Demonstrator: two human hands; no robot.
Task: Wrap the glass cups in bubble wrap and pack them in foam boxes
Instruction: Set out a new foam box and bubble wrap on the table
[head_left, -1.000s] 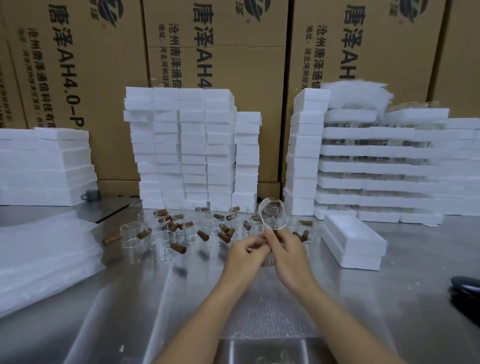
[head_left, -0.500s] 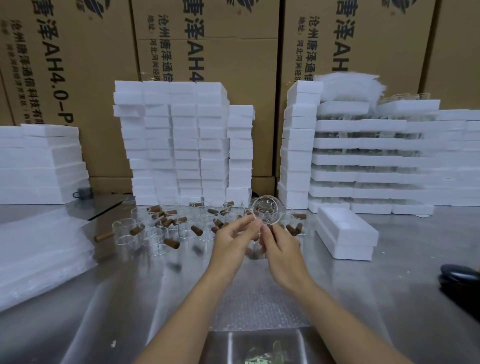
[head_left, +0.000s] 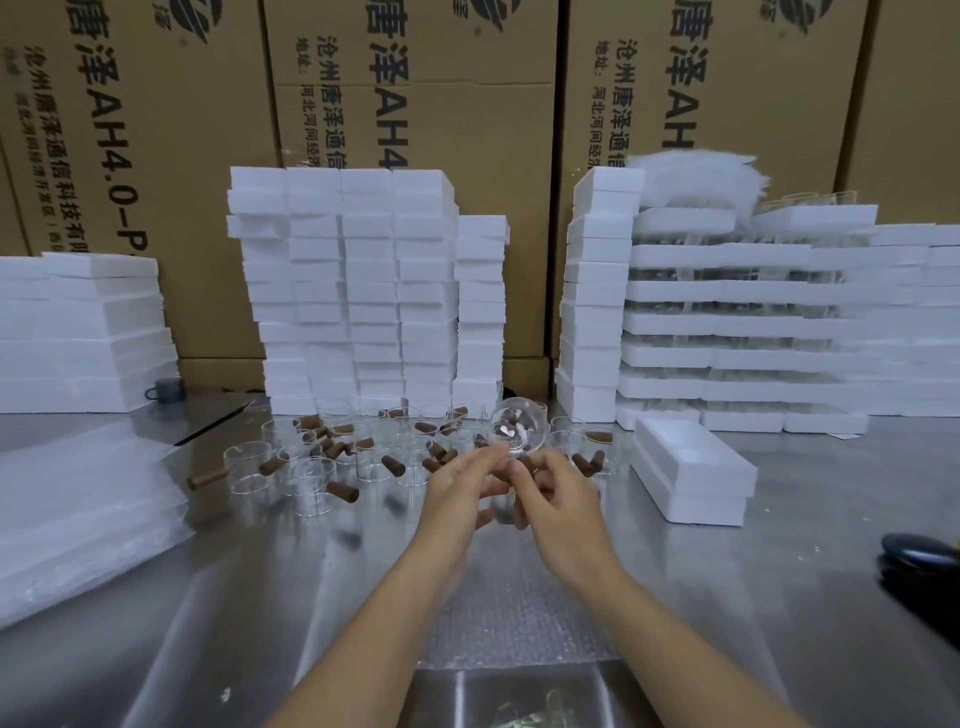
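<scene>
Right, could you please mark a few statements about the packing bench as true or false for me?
1. The left hand and right hand together hold one glass cup above the table. True.
2. That cup is already wrapped. False: it is bare; the bubble wrap lies flat on the table under the forearms.
3. The open foam box right of the hands holds a cup. False: no cup shows in it.
4. Other cups with brown handles stand behind the hands. True.

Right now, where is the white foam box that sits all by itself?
In the head view, the lone foam box lies on the metal table, just right of the right hand and in front of the tall foam stacks.
</scene>
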